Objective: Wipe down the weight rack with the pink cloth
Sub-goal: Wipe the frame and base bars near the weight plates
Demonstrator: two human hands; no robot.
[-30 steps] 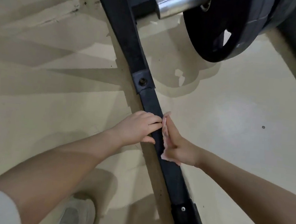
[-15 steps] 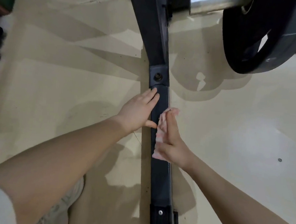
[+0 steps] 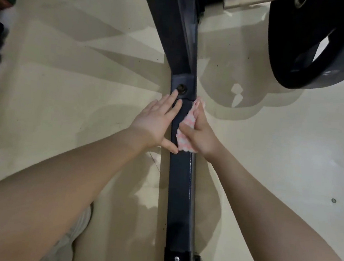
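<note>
- wiping underway: pink cloth point(image 3: 186, 129) pinned by right hand point(image 3: 201, 133), fingers fairly straight, thumb over it, against weight rack point(image 3: 180, 183) base rail, just below bolt point(image 3: 181, 87).
- left hand point(image 3: 155, 124) spread flat, bracing rail's other side.
- next, likely: sliding cloth along unwiped rail.
- no readable writing or brand.

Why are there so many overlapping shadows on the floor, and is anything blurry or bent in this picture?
Head view: several soft shadows fan across the floor from the weight rack, suggesting more than one light; the weight plate casts a doubled outline. A glossy streak runs along the rack's bar. The wide lens swells the forearms at the edges, and the dark shapes at the left border are blurred.
</note>
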